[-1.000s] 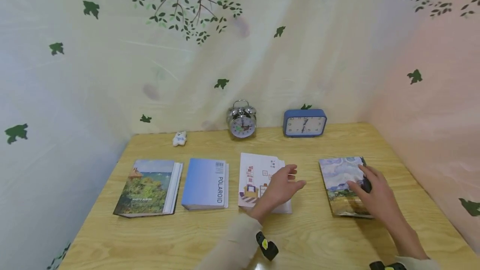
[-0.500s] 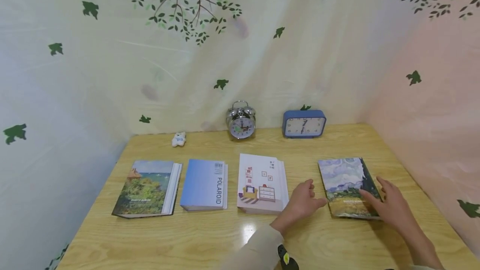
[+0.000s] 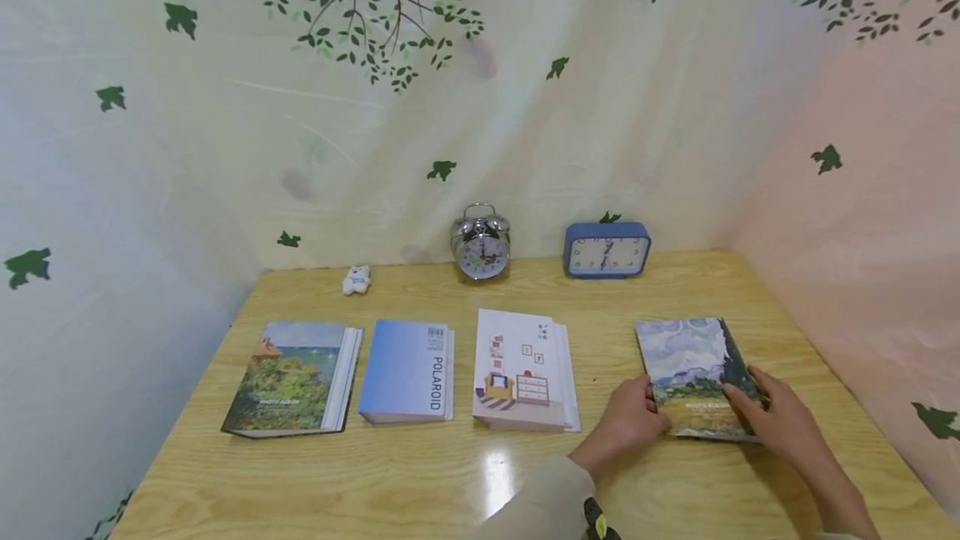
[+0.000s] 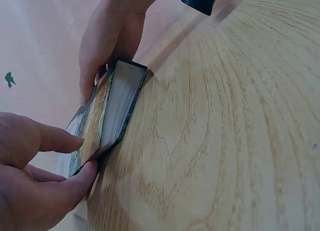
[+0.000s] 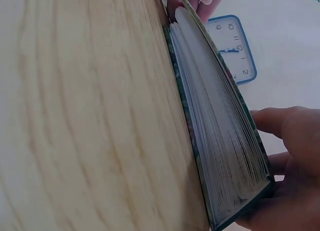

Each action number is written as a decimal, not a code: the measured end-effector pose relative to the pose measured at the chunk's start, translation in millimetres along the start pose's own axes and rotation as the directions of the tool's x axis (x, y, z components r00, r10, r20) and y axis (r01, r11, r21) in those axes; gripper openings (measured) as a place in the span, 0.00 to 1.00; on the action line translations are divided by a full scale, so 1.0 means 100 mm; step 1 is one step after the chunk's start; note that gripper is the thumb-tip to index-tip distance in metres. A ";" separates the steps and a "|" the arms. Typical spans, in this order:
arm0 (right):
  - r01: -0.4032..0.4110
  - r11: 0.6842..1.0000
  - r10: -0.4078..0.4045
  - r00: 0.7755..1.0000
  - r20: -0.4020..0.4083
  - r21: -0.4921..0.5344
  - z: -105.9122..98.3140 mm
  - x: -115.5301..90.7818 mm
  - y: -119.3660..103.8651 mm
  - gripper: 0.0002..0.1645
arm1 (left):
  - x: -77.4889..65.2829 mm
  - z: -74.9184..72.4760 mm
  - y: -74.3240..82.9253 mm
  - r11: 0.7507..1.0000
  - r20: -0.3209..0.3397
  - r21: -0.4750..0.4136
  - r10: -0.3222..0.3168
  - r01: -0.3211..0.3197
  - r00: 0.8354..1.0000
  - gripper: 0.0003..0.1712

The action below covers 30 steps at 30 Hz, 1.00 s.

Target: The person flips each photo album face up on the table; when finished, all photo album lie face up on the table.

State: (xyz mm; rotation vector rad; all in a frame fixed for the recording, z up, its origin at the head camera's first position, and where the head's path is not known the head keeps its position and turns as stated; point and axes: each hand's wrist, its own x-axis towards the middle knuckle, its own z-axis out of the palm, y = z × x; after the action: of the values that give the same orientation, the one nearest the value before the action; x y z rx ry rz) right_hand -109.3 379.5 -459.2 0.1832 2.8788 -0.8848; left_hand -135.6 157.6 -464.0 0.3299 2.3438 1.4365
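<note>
A photo album (image 3: 686,365) with a painted landscape cover of cloudy sky and field lies at the right of the table. My left hand (image 3: 628,422) pinches its left edge, thumb toward the cover. On the opposite side my right hand (image 3: 787,419) grips the edge, its thumb on the cover and its other fingers along the side. White page edges of the album (image 5: 220,131) show in the right wrist view. In the left wrist view, the fingertips of my left hand (image 4: 35,171) meet the album's corner. Some fingertips are hidden.
Left of my hands lie a white album (image 3: 521,369) with a room drawing, a blue Polaroid album (image 3: 405,369) and another landscape album (image 3: 288,377). Behind stand a silver alarm clock (image 3: 482,250), a blue clock (image 3: 607,251) and a small white bear figure (image 3: 357,279).
My left hand has moved right from over the white album to the landscape album's left edge. My right hand has slid off the cover toward its right edge.
</note>
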 end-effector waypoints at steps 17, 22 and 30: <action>-0.162 0.973 0.148 0.985 0.089 0.167 -0.08 0.00 0.08 0.52 | 0.03 0.00 -0.04 0.967 0.008 0.210 0.145 -0.144 0.989 0.15; -0.180 0.943 0.170 0.984 0.057 0.280 -0.08 -0.03 0.11 0.51 | 0.05 0.01 -0.03 0.935 0.008 0.320 0.162 -0.156 0.987 0.12; -0.137 0.909 0.119 0.990 0.069 0.394 -0.19 -0.05 0.10 0.48 | 0.06 0.02 0.06 0.871 0.007 0.475 0.135 -0.122 0.991 0.14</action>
State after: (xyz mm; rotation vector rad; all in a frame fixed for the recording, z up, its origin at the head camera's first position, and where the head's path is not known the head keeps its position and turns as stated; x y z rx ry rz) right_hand -104.0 398.0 -448.8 0.3804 2.5753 -1.4188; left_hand -139.9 164.6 -460.6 0.6100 2.7227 0.8940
